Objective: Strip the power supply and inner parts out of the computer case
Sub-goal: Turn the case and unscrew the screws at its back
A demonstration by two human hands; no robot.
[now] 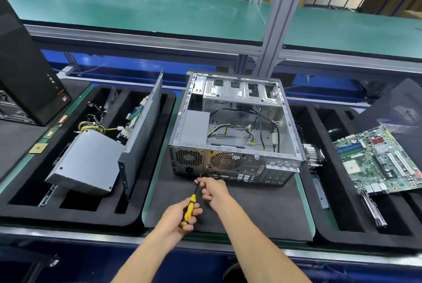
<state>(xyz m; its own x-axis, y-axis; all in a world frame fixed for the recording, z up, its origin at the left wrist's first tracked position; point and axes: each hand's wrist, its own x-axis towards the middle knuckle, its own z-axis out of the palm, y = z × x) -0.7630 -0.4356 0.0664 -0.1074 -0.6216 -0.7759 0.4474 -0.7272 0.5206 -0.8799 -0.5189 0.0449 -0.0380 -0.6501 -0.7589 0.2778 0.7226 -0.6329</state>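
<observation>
An open silver computer case lies on its side on the black mat, rear panel toward me. Its grey power supply sits in the near-left corner, with yellow and black cables trailing across the case floor. My left hand grips the yellow-and-black handle of a screwdriver. The tip points up at the lower rear panel, just below the power supply. My right hand pinches the shaft near the tip.
A black foam tray on the left holds another grey power supply and a perforated side panel. The tray on the right holds a green motherboard and a black panel. A black tower stands far left.
</observation>
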